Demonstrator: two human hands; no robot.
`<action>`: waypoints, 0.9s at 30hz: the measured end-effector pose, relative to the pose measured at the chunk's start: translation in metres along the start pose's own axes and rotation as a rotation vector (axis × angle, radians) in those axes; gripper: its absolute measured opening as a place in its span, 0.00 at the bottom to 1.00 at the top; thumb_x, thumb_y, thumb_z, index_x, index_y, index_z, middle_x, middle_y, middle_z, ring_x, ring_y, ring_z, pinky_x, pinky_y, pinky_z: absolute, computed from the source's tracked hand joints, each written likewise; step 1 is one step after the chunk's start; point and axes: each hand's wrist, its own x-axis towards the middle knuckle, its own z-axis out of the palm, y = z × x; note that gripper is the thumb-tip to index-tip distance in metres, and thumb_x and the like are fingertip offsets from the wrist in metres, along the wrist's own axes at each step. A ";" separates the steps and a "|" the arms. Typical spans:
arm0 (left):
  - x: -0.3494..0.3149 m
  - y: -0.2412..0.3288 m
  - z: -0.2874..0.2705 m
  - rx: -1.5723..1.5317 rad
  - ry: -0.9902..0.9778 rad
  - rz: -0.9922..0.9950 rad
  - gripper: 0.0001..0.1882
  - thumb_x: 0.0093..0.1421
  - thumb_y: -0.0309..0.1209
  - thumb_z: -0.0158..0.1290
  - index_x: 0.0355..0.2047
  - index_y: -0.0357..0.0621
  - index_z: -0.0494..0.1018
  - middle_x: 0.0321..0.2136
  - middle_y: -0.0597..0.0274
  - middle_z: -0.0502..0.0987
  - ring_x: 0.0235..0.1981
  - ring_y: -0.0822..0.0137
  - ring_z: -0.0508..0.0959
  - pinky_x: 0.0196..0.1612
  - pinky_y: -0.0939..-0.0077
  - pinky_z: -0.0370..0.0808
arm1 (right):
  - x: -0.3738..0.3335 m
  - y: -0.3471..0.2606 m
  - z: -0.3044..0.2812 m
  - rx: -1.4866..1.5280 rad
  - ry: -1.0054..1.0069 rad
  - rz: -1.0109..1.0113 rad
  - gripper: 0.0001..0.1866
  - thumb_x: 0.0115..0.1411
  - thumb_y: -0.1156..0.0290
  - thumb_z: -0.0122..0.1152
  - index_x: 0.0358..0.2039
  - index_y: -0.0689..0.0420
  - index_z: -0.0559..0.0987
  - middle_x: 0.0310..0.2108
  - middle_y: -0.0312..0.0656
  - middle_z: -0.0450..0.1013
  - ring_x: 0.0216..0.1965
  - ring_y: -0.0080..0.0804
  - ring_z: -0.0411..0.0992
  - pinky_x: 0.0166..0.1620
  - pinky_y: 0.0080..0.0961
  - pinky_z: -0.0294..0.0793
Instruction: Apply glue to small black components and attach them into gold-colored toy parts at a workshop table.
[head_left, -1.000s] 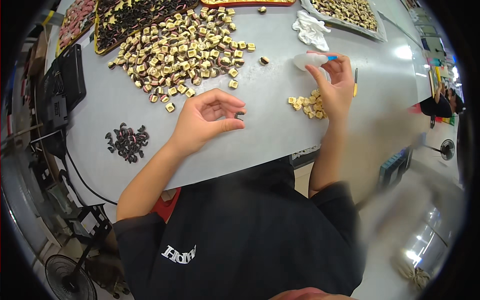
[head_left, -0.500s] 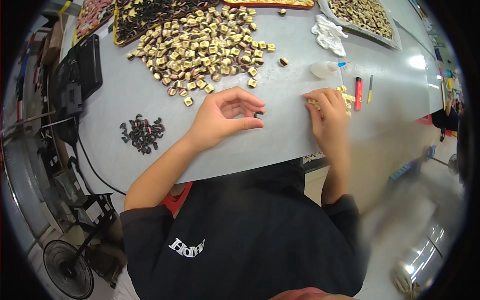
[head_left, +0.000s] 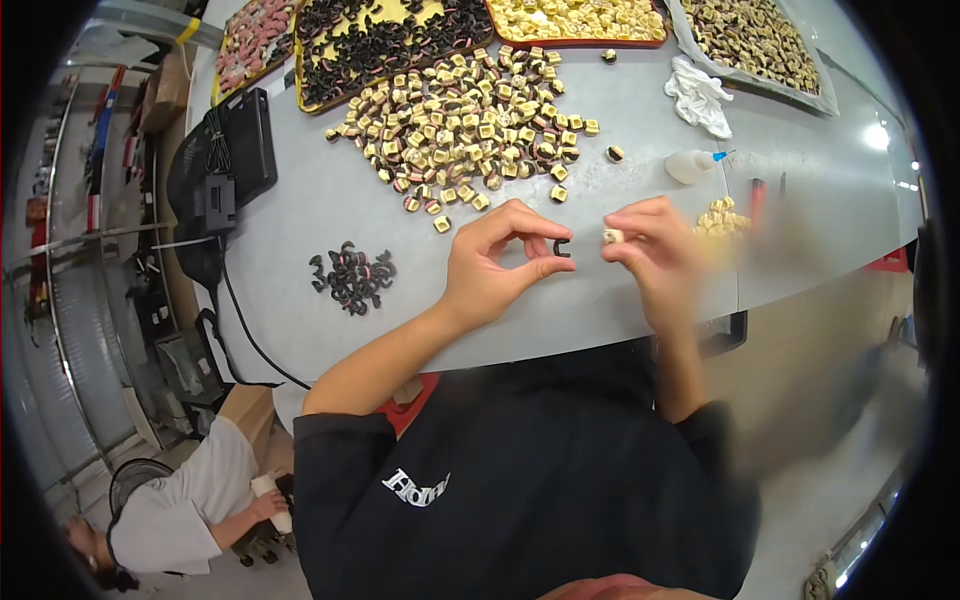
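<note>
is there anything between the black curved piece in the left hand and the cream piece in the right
Nothing visible: the left hand pinches the black curved piece, the right hand the cream piece, and only a gap over the grey table separates them.

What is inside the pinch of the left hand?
The left hand holds a black C-shaped piece, its opening toward the right; the grey table shows beside it. Where the fingertips meet it, its surface is covered.
</note>
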 end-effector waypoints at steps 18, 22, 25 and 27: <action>0.004 -0.004 -0.005 0.280 0.099 0.298 0.16 0.40 0.22 0.67 0.31 0.42 0.76 0.29 0.64 0.80 0.25 0.72 0.74 0.29 0.81 0.70 | 0.002 0.010 0.014 0.597 -0.180 0.503 0.13 0.50 0.78 0.66 0.35 0.64 0.73 0.33 0.43 0.75 0.35 0.25 0.74 0.42 0.20 0.73; 0.002 -0.004 -0.005 0.301 0.094 0.318 0.16 0.39 0.21 0.67 0.31 0.41 0.76 0.29 0.62 0.80 0.26 0.71 0.73 0.30 0.80 0.68 | 0.003 0.012 0.013 0.625 -0.203 0.502 0.13 0.49 0.78 0.66 0.35 0.64 0.73 0.32 0.43 0.75 0.35 0.24 0.74 0.41 0.19 0.73; 0.000 -0.005 -0.004 0.306 0.097 0.329 0.16 0.39 0.20 0.67 0.30 0.41 0.76 0.29 0.61 0.80 0.26 0.71 0.73 0.31 0.80 0.67 | 0.004 0.012 0.013 0.640 -0.211 0.501 0.13 0.50 0.78 0.66 0.34 0.63 0.73 0.32 0.43 0.75 0.35 0.24 0.74 0.40 0.19 0.73; 0.000 -0.006 -0.004 0.311 0.102 0.356 0.16 0.39 0.20 0.67 0.30 0.41 0.76 0.29 0.62 0.80 0.26 0.71 0.73 0.31 0.80 0.67 | 0.004 0.012 0.014 0.648 -0.214 0.499 0.13 0.50 0.78 0.66 0.34 0.63 0.72 0.32 0.43 0.75 0.35 0.24 0.74 0.40 0.19 0.73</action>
